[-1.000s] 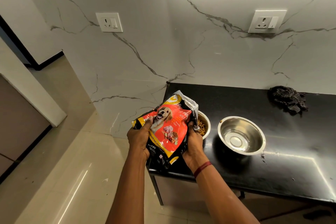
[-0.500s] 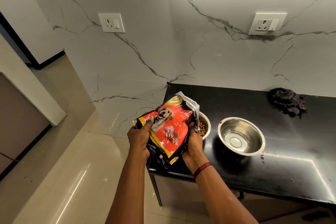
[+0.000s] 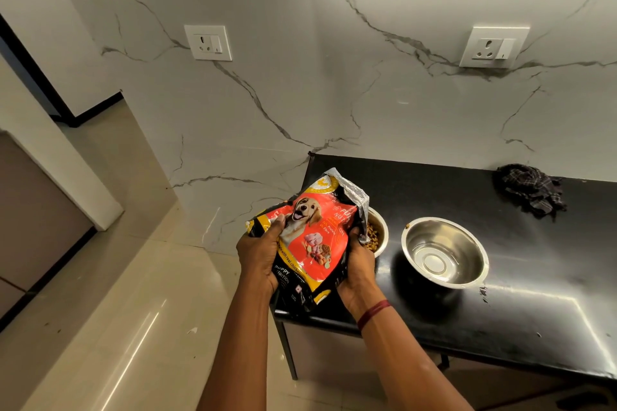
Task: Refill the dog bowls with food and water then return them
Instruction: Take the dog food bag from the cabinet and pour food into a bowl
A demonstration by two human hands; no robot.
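Both forearms reach in from the bottom edge; a red thread band [image 3: 373, 312] sits on the right wrist. Left hand [image 3: 258, 257] grips the left side of the bag [image 3: 309, 240], thumb on the printed front, the other fingers wrapped behind out of sight. Right hand [image 3: 358, 265] clamps the bag's right edge, thumb on the front, fingers hidden behind. The bag is red, yellow and black with a dog picture, held above the front left corner of the black table [image 3: 534, 317]. It leans with its silver torn-open top up and to the right, mouth over the food bowl [image 3: 379, 237].

Food bowl stands on the table just behind the bag, mostly hidden by it; brown kibble shows in the part that is visible. Whether kibble is falling, cannot tell.

Just right of it, apart, stands the empty bowl [image 3: 445, 252], steel, upright, shiny inside, nothing in it. One stray kibble piece lies at its far left rim.

Farther back at the right, near the wall, a dark checked cloth [image 3: 529, 188] lies crumpled on the table.

Behind is a white marble wall [image 3: 334, 93] with grey veins and two sockets, left socket [image 3: 208, 42] and right socket [image 3: 494, 47]. Glossy beige floor [image 3: 117, 327] on the left.
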